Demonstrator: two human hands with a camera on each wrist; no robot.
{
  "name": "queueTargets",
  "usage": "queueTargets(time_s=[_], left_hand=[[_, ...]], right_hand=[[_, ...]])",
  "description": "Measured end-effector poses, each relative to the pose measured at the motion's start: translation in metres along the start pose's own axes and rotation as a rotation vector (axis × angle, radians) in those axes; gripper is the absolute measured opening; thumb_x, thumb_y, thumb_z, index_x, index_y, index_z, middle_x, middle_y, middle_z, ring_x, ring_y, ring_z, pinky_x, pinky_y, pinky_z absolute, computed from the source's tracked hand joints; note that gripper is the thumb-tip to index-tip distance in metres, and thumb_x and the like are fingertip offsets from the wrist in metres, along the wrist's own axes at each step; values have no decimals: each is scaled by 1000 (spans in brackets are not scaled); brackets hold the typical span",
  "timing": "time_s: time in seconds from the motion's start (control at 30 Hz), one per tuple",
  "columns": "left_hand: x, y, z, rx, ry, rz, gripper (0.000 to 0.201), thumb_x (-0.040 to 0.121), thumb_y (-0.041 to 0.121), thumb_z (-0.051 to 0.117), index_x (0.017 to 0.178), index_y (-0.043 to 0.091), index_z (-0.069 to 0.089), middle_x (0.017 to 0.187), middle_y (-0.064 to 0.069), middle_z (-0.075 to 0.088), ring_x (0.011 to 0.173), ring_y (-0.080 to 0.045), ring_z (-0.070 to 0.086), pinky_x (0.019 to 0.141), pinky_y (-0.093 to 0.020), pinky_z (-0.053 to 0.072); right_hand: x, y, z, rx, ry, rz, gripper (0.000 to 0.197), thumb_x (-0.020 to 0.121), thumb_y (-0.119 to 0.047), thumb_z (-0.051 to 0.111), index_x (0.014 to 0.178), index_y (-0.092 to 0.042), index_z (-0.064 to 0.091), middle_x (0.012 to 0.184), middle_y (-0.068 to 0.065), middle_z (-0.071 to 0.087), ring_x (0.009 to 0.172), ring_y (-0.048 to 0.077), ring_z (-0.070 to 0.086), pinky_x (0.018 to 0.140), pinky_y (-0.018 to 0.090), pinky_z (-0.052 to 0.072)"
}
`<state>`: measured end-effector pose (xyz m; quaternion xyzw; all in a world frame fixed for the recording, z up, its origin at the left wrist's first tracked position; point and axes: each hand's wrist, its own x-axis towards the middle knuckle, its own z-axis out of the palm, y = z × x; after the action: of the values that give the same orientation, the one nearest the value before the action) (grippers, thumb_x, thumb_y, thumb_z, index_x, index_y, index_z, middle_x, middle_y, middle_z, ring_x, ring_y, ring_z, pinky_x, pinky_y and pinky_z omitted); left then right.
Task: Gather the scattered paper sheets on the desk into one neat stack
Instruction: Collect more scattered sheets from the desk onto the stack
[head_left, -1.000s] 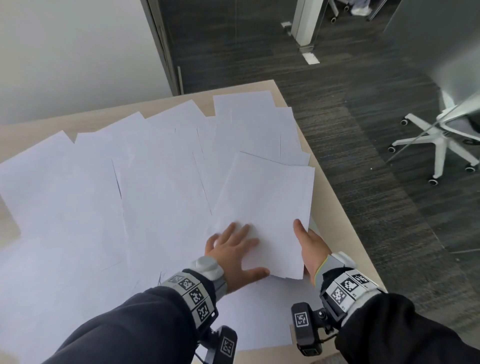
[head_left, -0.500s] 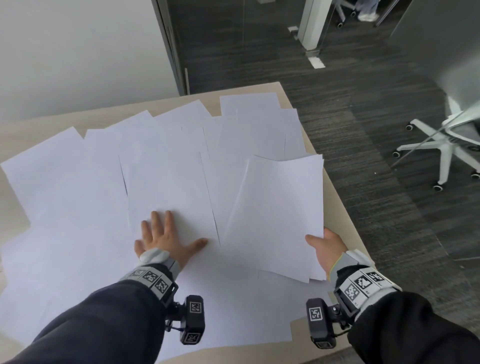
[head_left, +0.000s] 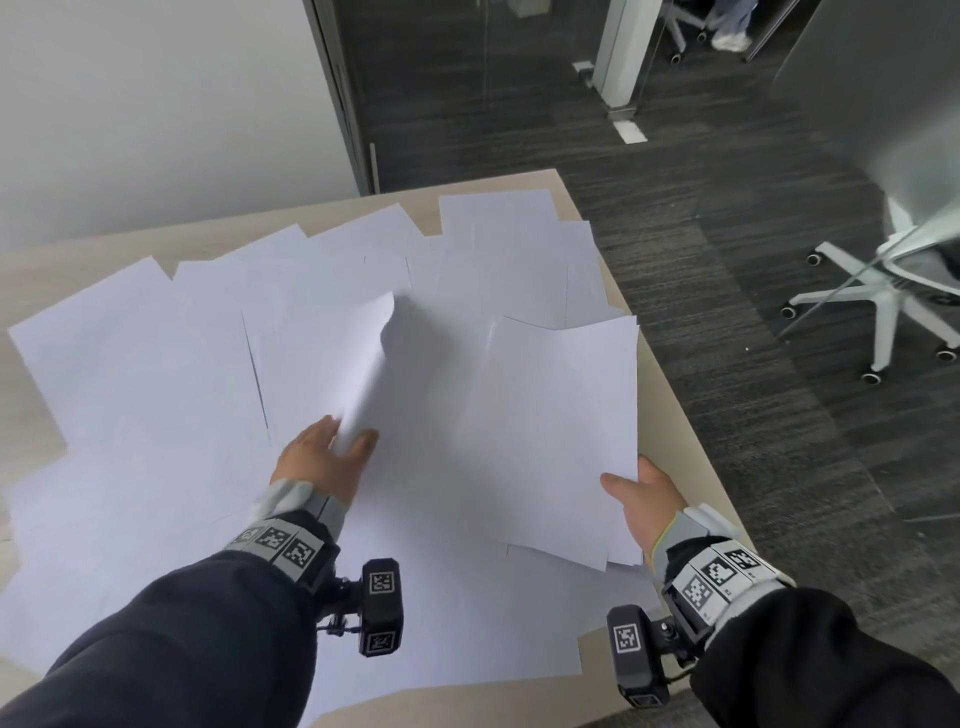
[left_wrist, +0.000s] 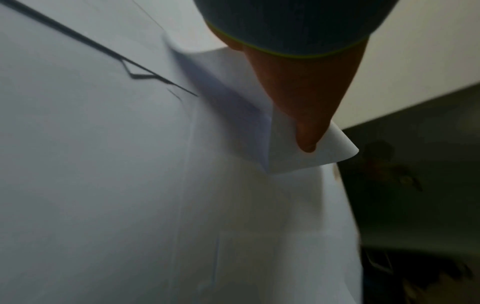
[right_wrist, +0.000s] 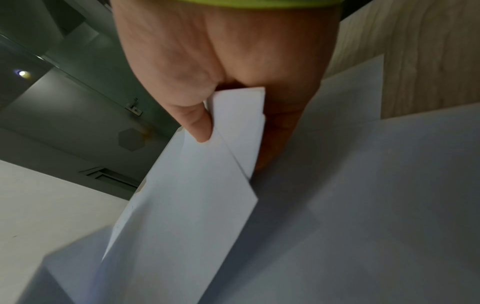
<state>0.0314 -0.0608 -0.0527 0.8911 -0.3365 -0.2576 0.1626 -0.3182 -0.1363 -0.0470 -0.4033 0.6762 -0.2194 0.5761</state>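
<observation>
Paper covers most of the worktop (head_left: 670, 374), white sheets overlapping at loose angles with pale wood showing only along the edges. The step in hand looks like collecting: the right hand (head_left: 647, 499) grips a small stack (head_left: 550, 431) by its near right corner, thumb on top and fingers underneath, with the stack tilted up off the sheets below. The right wrist view shows at least 2 edges in that grip, slightly out of line. Left of the stack, the left hand (head_left: 324, 462) pinches the near corner of 1 loose sheet (head_left: 322, 364); that sheet bows into a soft curl, its far right corner lifted and casting a shadow. The left wrist view shows the thumb pressing the bent corner.

The next move probably calls for carrying this sheet right and laying it on the stack, then squaring the edges. Many scattered sheets (head_left: 130, 364) lie left of and beyond the stack, so the task seems early.

The paper is thin, smooth and limp; it flexes under its own weight and slides easily, so a pinch at 1 corner may let it fold or slip. Each sheet is a plain rectangle, unmarked.
</observation>
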Motion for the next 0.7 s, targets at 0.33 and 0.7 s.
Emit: queueTargets(time_s=[0.33,0.7], left_hand=[[-65,70,48,93,-353,456,87,73,90,45,142,37,53,157,18,39,152,-7,20,125,-52,8],[-88,65,69,178,-538,638,77,89,70,54,155,39,31,164,20,21,154,-5,5,126,-37,11]], right_hand=[[-13,-5,6,28,-26,40,26,90,-11,51,103,-26,68,102,7,73,96,33,67,94,50,52],[-14,11,11,-2,-48,6,20,92,-16,63,110,-23,67,107,3,74,96,23,69,94,45,53]])
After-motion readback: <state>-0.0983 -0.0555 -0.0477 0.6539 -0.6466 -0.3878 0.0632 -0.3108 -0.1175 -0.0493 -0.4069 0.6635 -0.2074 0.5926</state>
